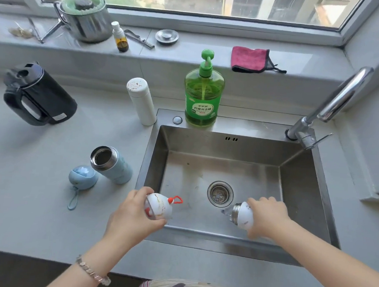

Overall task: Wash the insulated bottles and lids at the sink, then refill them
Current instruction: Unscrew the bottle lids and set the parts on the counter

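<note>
Grey bench point(38, 201) under a window, steel sink point(295, 192) inset. Left hand point(134, 215), fingers wrapped on a white lid point(159, 207), sits at the sink's 7 o'clock edge. Right hand point(266, 215) grips a white bottle point(244, 214) tilted over the basin; its body is mostly hidden. Blue bottle point(112, 164) stands open at 9 o'clock.

A green plastic pump bottle of dish soap point(203, 93) is being kept behind the basin. Left of it a black electric kettle point(38, 95) is sitting; behind it, a folded pink cloth point(249, 58), a steel pot point(85, 20) and a small amber spray bottle point(120, 37) are being stored on the sill.
</note>
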Action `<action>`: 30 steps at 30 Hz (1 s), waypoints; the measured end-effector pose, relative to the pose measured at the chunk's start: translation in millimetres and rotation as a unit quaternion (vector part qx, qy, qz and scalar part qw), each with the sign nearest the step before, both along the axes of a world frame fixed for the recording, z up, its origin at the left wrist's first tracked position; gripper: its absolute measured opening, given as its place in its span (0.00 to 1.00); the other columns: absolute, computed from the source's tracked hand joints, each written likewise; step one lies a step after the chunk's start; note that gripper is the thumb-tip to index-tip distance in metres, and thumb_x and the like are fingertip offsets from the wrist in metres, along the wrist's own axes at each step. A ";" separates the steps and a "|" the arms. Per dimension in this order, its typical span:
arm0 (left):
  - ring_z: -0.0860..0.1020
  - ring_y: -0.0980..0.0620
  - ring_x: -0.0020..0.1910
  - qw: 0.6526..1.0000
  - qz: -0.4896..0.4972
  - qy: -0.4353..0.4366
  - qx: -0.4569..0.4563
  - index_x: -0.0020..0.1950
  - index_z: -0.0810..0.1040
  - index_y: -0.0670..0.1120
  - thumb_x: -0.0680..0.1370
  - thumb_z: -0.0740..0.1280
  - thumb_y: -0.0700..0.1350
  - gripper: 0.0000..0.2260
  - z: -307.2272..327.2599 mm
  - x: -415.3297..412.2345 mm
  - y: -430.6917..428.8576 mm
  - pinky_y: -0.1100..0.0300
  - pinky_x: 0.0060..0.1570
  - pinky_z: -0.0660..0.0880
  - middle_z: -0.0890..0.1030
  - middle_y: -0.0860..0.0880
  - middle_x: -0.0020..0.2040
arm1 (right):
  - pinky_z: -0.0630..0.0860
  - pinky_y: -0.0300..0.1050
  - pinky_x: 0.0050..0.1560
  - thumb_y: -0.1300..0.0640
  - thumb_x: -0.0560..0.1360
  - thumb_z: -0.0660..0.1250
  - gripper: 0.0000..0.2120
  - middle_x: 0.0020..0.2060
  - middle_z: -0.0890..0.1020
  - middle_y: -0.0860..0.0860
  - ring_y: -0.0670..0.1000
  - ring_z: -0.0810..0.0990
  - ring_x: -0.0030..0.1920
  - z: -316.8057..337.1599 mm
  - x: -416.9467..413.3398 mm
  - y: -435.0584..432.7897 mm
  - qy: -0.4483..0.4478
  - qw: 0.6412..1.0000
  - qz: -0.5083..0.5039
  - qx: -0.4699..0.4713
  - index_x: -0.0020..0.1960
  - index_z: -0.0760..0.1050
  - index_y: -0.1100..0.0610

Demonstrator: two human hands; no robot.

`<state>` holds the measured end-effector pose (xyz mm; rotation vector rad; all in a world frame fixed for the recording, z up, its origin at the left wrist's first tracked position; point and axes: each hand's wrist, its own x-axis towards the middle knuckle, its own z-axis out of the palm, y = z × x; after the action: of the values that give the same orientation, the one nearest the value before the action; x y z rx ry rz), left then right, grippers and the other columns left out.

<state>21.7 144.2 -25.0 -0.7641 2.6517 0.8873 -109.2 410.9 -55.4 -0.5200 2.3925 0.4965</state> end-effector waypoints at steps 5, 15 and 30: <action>0.74 0.54 0.50 1.000 0.021 -0.003 0.008 0.52 0.65 0.60 0.63 0.75 0.55 0.24 1.9 -0.8 -4.0 0.56 0.47 0.74 0.70 0.56 0.49 | 0.66 0.45 0.49 0.44 0.64 0.71 0.30 0.57 0.74 0.51 0.53 0.72 0.58 5.5 -2.1 -9.5 -0.012 0.997 0.029 0.077 0.63 0.65 0.51; 0.73 0.56 0.52 0.999 -0.010 0.043 0.009 0.60 0.70 0.57 0.63 0.75 0.55 0.28 29.5 -21.0 -22.9 0.60 0.47 0.70 0.69 0.58 0.50 | 0.69 0.43 0.45 0.42 0.63 0.69 0.29 0.53 0.75 0.48 0.53 0.73 0.55 4.6 1.7 -13.5 0.006 0.992 -0.090 -0.092 0.61 0.65 0.48; 0.75 0.46 0.56 0.988 0.112 0.073 -0.083 0.62 0.72 0.50 0.65 0.75 0.53 0.28 4.2 -110.8 -232.6 0.54 0.53 0.71 0.73 0.47 0.57 | 0.73 0.34 0.52 0.65 0.59 0.79 0.30 0.48 0.81 0.41 0.37 0.78 0.48 0.8 -24.5 -222.2 -0.038 0.694 -0.338 -0.635 0.52 0.72 0.41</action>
<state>-89.1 -88.4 -20.8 -1.0940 2.8370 0.8083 -133.7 188.7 -54.6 -0.1066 2.2591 -1.5726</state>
